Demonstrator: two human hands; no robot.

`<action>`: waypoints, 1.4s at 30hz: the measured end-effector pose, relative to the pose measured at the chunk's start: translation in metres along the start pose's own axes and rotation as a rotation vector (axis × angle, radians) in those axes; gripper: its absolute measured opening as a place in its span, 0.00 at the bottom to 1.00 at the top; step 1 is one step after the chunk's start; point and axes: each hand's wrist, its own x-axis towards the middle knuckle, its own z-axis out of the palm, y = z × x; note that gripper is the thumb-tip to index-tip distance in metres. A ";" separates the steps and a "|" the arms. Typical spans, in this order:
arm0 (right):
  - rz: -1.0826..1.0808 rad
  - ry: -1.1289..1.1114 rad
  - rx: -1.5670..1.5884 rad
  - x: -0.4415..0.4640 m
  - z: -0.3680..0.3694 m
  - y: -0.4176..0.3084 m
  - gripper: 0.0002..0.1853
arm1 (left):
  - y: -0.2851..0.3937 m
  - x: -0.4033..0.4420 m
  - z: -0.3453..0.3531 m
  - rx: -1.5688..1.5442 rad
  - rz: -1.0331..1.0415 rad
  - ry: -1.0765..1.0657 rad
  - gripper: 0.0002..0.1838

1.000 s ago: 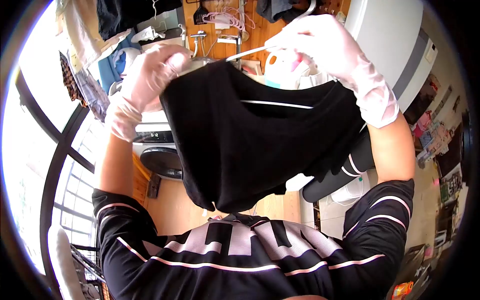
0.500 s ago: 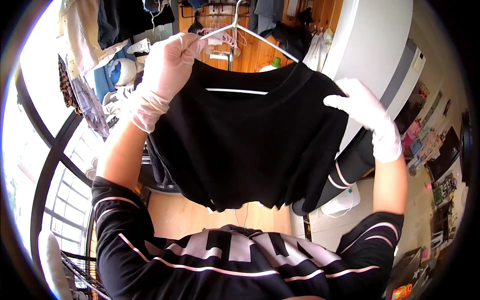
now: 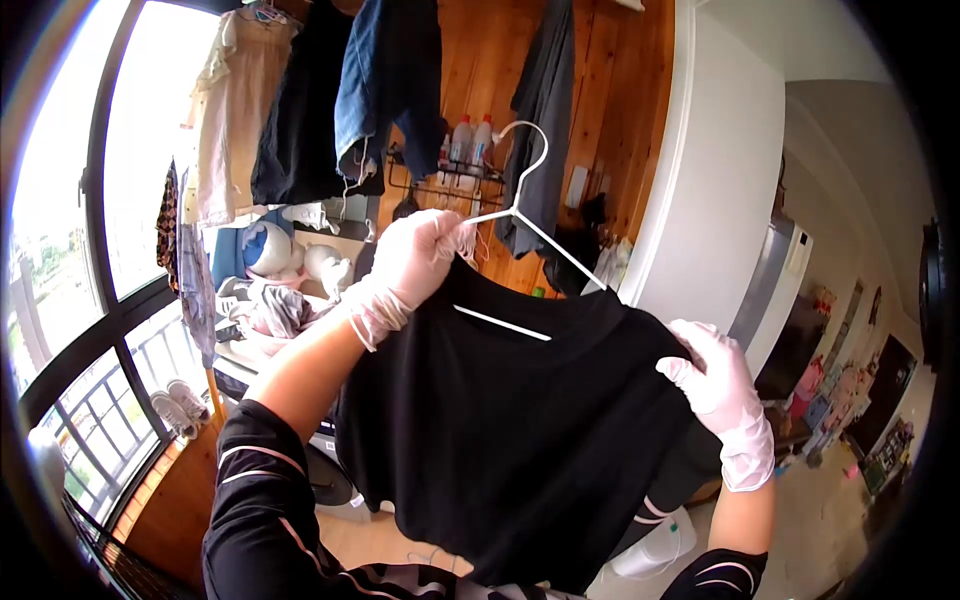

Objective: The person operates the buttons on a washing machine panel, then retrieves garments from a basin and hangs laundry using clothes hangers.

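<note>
A black T-shirt point(image 3: 520, 430) hangs in front of me on a white clothes hanger point(image 3: 562, 252). The hanger's hook points up, and its lower bar shows through the neck opening. My left hand point(image 3: 415, 262), in a white glove, is closed around the hanger's left arm beside the collar, with the shirt's left side under it. On the opposite shoulder, my gloved right hand point(image 3: 708, 372) pinches the black fabric between thumb and fingers. The hanger's right end is hidden inside the shirt.
Jeans point(image 3: 388, 85), black trousers point(image 3: 310, 110) and a pale garment point(image 3: 240, 110) hang overhead at the left. Behind them, a wire rack point(image 3: 445, 190) with bottles is on the wooden wall. Windows line the left; a white panel point(image 3: 715, 170) stands at right.
My view has tilted upward, so the hanging clothes and rack show more. The shirt, hanger and both hands now appear lower, with the shirt tilted down to the right. Both grips look unchanged.
</note>
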 end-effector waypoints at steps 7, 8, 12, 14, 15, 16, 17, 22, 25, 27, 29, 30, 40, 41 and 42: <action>0.118 0.051 -0.041 0.053 -0.003 -0.034 0.13 | -0.001 0.029 0.020 -0.087 -0.072 0.138 0.10; 0.031 0.153 0.005 0.070 0.001 -0.025 0.14 | -0.003 0.036 0.021 -0.108 -0.153 0.170 0.10; -0.035 0.267 -0.062 0.148 -0.004 -0.013 0.14 | -0.046 0.064 0.032 0.038 -0.065 0.340 0.24; -0.038 0.374 -0.129 0.187 -0.003 -0.013 0.14 | -0.049 0.053 0.023 0.166 0.017 0.405 0.26; -0.013 0.369 -0.184 0.206 -0.006 -0.010 0.14 | -0.053 0.045 0.017 0.089 0.001 0.322 0.26; -0.003 0.381 -0.242 0.227 -0.009 -0.009 0.15 | -0.060 0.034 0.013 0.009 -0.013 0.236 0.26; -0.001 0.427 -0.262 0.248 -0.010 -0.007 0.15 | -0.070 0.023 0.013 -0.059 0.005 0.202 0.25; 0.094 0.582 -0.558 0.356 -0.017 -0.010 0.19 | -0.139 -0.033 0.009 -0.584 -0.175 -0.122 0.16; 0.177 0.650 -0.754 0.416 -0.006 -0.019 0.19 | -0.176 -0.050 -0.014 -0.526 -0.192 -0.411 0.11; 0.215 0.712 -0.809 0.452 0.011 -0.024 0.19 | -0.201 -0.053 -0.027 -0.533 -0.246 -0.565 0.10; 0.263 0.761 -0.872 0.483 0.035 -0.028 0.19 | -0.232 -0.059 -0.036 -0.552 -0.249 -0.666 0.09; 0.279 0.773 -0.869 0.498 0.045 -0.028 0.19 | -0.244 -0.060 -0.044 -0.545 -0.255 -0.708 0.10; 0.424 0.740 -0.843 0.599 0.120 -0.002 0.16 | -0.358 -0.113 -0.075 -0.747 -0.664 -0.677 0.12; 0.399 0.738 -0.861 0.602 0.126 0.004 0.16 | -0.361 -0.113 -0.079 -0.813 -0.754 -0.666 0.11; 0.392 0.727 -0.866 0.605 0.130 0.010 0.16 | -0.368 -0.123 -0.078 -0.932 -0.885 -0.616 0.11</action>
